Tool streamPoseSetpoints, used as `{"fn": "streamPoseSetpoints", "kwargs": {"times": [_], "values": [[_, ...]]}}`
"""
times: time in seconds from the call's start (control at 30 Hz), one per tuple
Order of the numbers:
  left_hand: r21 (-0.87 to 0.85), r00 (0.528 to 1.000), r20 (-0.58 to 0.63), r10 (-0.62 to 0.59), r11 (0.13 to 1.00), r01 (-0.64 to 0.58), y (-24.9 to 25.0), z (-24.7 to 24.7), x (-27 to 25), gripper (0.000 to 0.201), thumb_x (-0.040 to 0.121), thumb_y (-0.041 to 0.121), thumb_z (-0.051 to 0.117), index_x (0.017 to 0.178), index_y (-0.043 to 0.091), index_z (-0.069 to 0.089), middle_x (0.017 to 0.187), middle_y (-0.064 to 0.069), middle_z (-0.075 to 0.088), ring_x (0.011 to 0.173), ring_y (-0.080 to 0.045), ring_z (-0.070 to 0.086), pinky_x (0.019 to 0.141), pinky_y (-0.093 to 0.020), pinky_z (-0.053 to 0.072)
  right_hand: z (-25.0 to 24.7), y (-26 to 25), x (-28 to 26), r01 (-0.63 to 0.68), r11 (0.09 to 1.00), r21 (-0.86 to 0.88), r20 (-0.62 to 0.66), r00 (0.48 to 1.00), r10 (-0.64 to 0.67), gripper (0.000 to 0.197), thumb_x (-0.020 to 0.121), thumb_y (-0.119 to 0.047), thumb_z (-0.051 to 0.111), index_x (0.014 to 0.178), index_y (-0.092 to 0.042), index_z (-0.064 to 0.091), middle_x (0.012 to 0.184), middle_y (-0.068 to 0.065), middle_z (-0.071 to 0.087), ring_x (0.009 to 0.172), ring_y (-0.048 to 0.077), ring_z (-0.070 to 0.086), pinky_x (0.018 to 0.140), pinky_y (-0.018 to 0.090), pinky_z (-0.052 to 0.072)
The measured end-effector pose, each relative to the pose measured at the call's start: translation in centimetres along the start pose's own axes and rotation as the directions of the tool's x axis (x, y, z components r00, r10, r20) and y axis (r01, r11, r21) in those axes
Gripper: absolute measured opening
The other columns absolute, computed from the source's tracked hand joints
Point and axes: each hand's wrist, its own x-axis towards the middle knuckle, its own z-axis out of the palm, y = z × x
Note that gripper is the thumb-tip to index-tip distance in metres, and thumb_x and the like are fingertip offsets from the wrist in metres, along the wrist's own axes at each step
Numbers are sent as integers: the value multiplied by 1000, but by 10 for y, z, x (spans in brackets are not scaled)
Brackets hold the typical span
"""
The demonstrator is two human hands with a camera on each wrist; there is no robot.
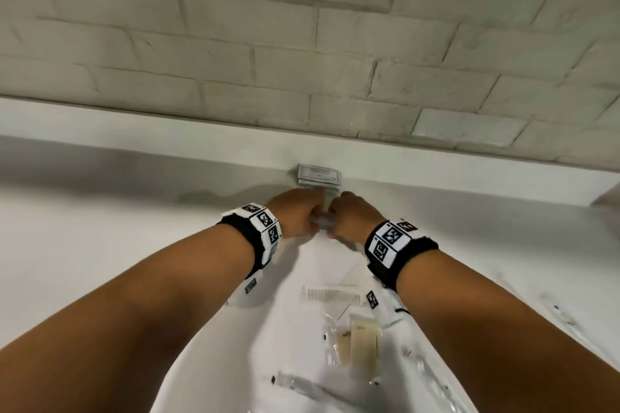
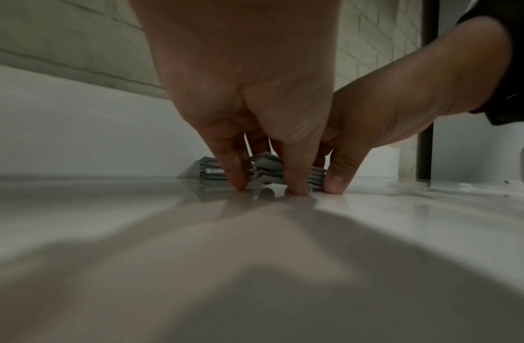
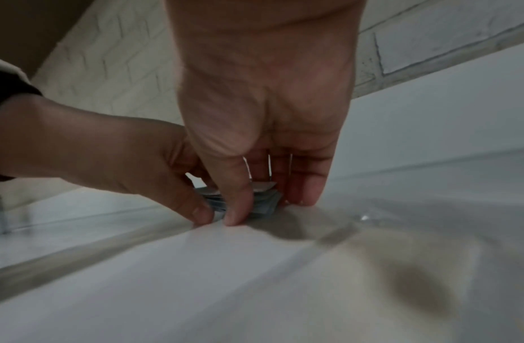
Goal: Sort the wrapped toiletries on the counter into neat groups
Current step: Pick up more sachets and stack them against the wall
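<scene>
Grey foil-like sachets [image 1: 318, 174] lie in a flat stack on the white counter [image 1: 100, 245], right at the foot of the backsplash, and the stack sits just beyond both sets of fingertips, directly ahead of the grip. Its long axis runs side to side, parallel to the wall, so the 2 hands close on it from its 2 short ends. The left hand [image 1: 295, 211] comes in from the left end and the right hand [image 1: 350, 214] from the right end; both are about equally near, with thumbs almost meeting at the near edge. In the left wrist view the left fingers [image 2: 236, 167] are curled down with tips on the counter against the near edge of the sachets, and in the right wrist view the right fingers [image 3: 306, 185] cup the far end while the thumb pins the near edge. Both hands therefore grasp the stack, squaring it rather than lifting it, I judge. Nearer the body, well behind the grip, lie a wrapped comb [image 1: 332, 295] and other clear-wrapped items [image 1: 359, 342], not yet grouped.
</scene>
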Motion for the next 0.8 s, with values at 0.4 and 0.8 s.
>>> {"fn": "streamPoseSetpoints", "kwargs": {"times": [0.4, 0.8], "values": [[-28, 999, 30, 19, 999, -18, -11, -6, 30, 61, 74, 26, 72, 129, 18, 47, 119, -5, 63, 108, -25, 60, 79, -21, 36, -8, 6, 32, 26, 1000, 11, -4, 1000, -26, 46, 73, -33, 70, 116, -18, 64, 114, 8, 59, 99, 29, 62, 80, 31, 52], [-108, 997, 63, -54, 992, 60, -17, -8, 26, 35, 75, 34, 76, 100, 16, 61, 108, -4, 66, 96, -23, 59, 75, -23, 38, -9, 9, 27, 23, 997, 70, -5, 1000, -22, 36, 70, -39, 76, 94, -13, 73, 104, 10, 62, 92, 28, 63, 72, 29, 47]]}}
